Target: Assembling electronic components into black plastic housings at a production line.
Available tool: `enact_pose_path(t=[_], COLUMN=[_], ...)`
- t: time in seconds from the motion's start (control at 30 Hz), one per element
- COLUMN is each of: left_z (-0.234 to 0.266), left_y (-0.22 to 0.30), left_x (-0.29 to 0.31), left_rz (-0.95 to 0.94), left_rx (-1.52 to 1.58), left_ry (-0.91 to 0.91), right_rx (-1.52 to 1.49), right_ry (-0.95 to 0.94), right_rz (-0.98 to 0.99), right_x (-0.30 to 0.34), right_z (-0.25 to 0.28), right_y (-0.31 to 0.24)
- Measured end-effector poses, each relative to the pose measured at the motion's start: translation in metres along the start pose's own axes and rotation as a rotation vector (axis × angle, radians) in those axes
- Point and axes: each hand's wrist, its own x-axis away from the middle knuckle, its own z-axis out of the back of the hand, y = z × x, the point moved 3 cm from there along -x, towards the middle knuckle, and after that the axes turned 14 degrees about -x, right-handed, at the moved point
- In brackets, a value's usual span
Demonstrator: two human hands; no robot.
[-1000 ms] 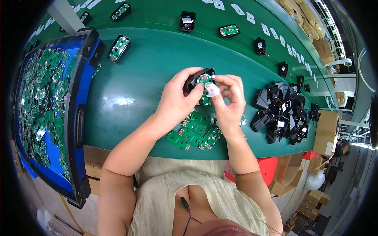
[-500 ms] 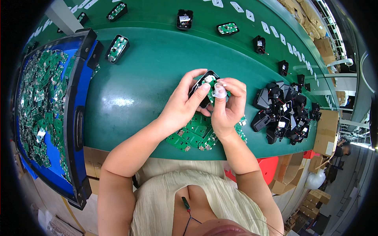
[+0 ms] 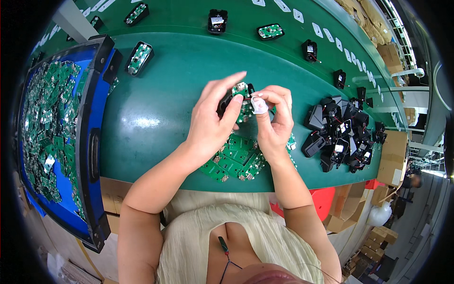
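My left hand [image 3: 210,113] is closed round a small black plastic housing, mostly hidden behind its fingers. A green circuit board [image 3: 245,110] lies at the housing, under my left thumb. My right hand [image 3: 275,116] is at the board's right edge, with thumb and forefinger pinched together; what they hold is too small to make out. A translucent white finger cot [image 3: 259,104] covers the tip of the right thumb. Below both hands, several loose green circuit boards [image 3: 239,155] lie in a pile on the green table [image 3: 156,102].
At the left stands a blue-lined black crate [image 3: 94,156] full of circuit boards. A heap of black housings [image 3: 338,135] with wires lies to the right. Along the far belt [image 3: 182,19] sit several housings, some with boards, and white flat pieces. A cardboard box [image 3: 393,151] stands far right.
Both hands have shifted slightly left, and the housing with its board has been turned, so less of the black rim shows. Things on the far belt have moved a little to the left.
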Motion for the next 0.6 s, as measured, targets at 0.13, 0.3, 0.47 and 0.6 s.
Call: enact_pose_path(t=[0.13,0.3,0.47,0.6], left_z=[0.009,0.006,0.004,0.005], left_y=[0.003,0.004,0.002,-0.008], left_x=[-0.003,-0.002,-0.002,-0.006], left_rz=[-0.259,-0.329,-0.281,-0.163], left_rx=[-0.311,-0.367,-0.358,-0.14], left_ry=[0.181,0.22,0.172,0.076], right_rx=[0.33,0.599,0.59,0.021], right_ry=[-0.109,-0.242,-0.296,-0.165], right_rz=[0.173,0.24,0.236,-0.084], right_x=[-0.009,-0.012,-0.012,-0.009], right_z=[0.005,0.002,0.006,0.009], right_y=[-0.008,-0.023,-0.025,-0.016])
